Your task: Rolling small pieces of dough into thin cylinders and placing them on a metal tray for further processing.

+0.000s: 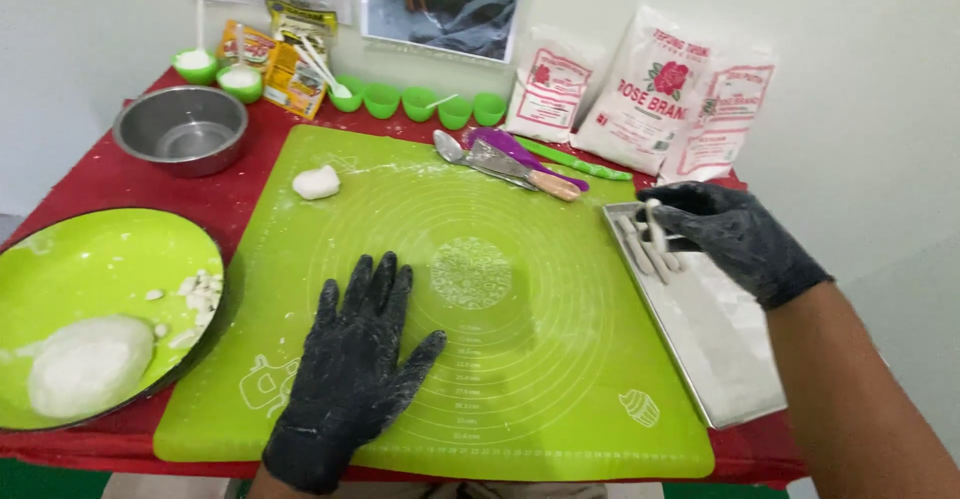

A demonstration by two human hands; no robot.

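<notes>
Dough strip (pixel 655 221) pinched by right hand (pixel 735 234) over tray (pixel 740 379); left hand (pixel 350 379) flat, spread on mat (pixel 520 359).

We are resting our left hand (pixel 350 379) flat on the near part of the mat (pixel 520 359), while our right hand (pixel 730 234) is hovering over the far end of the tray (pixel 730 359), which is lying just right of the mat. Dough sticks (pixel 650 249) are lying in that end. A plate (pixel 90 279) holding a dough lump (pixel 88 364) is sitting left of the mat, a bowl (pixel 182 129) behind it.
</notes>
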